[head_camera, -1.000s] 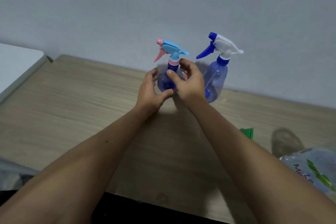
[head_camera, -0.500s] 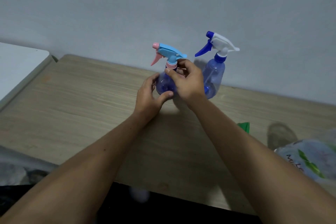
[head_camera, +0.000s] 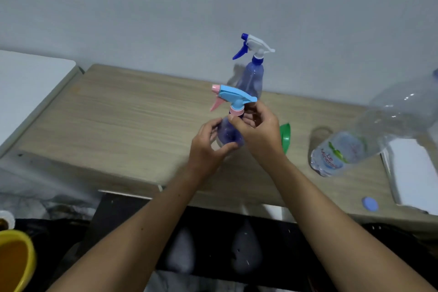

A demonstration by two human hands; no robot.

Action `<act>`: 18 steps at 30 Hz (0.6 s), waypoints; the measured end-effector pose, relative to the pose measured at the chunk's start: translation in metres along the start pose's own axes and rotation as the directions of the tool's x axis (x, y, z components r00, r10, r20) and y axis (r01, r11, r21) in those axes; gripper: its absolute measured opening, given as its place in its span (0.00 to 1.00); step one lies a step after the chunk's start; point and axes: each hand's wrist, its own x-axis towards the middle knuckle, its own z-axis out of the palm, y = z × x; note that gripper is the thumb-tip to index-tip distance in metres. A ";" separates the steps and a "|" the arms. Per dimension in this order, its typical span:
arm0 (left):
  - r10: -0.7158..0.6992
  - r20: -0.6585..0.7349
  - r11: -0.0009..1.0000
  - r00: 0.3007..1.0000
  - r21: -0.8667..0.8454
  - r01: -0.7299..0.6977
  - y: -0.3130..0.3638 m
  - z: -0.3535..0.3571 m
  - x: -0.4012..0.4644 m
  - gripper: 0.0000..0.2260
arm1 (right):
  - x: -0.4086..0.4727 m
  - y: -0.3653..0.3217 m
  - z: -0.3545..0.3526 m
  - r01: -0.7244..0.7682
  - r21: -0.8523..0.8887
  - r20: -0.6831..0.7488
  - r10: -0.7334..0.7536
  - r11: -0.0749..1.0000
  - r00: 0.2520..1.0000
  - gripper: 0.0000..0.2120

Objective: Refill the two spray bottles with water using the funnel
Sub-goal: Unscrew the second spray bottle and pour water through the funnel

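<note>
The person holds a small spray bottle (head_camera: 228, 133) with a light-blue and pink trigger head (head_camera: 233, 97) over the middle of the wooden tabletop (head_camera: 113, 121). The left hand (head_camera: 208, 149) is curled around the bottle's translucent blue body from the left, thumb pressed on its near side. The right hand (head_camera: 258, 130) is closed on the bottle's neck, thumb and fingers pinching just below the pink collar (head_camera: 236, 110). The bottle stands upright, its nozzle pointing left; whether its base touches the tabletop cannot be told, since the hands hide it.

A second spray bottle (head_camera: 252, 76), with a white head and dark-blue trigger, stands upright farther back by the wall (head_camera: 213, 7), apart from both hands. Just right of the right hand, a green funnel (head_camera: 285, 136) lies on the tabletop, partly hidden behind the wrist. Farther right a large clear water bottle (head_camera: 360, 144) with a green and red label lies tilted, its mouth end beyond the right edge. Near the tabletop's front edge on the right sits a small blue cap (head_camera: 369, 204), beside a white slab (head_camera: 412, 173). At the lower left corner a yellow bowl (head_camera: 21, 265) shows below the tabletop.
</note>
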 end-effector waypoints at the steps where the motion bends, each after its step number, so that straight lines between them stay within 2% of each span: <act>1: -0.017 0.014 1.000 1.000 -0.013 0.017 0.003 0.007 -0.011 0.39 | -0.011 0.003 -0.009 -0.005 -0.020 -0.017 0.005 1.000 1.000 0.15; 12: -0.053 0.242 0.999 0.969 0.011 0.052 0.008 0.054 -0.076 0.39 | -0.080 0.034 -0.081 -0.092 -0.046 -0.067 0.089 0.995 0.994 0.19; 14: -0.022 0.266 1.000 0.964 -0.009 0.026 0.011 0.056 -0.079 0.40 | -0.087 0.038 -0.083 -0.083 -0.055 -0.073 0.079 0.995 0.994 0.20; 18: 0.067 0.243 0.992 0.968 0.089 -0.090 0.009 0.058 -0.081 0.36 | -0.087 0.044 -0.089 -0.057 -0.076 -0.093 0.050 0.996 0.994 0.18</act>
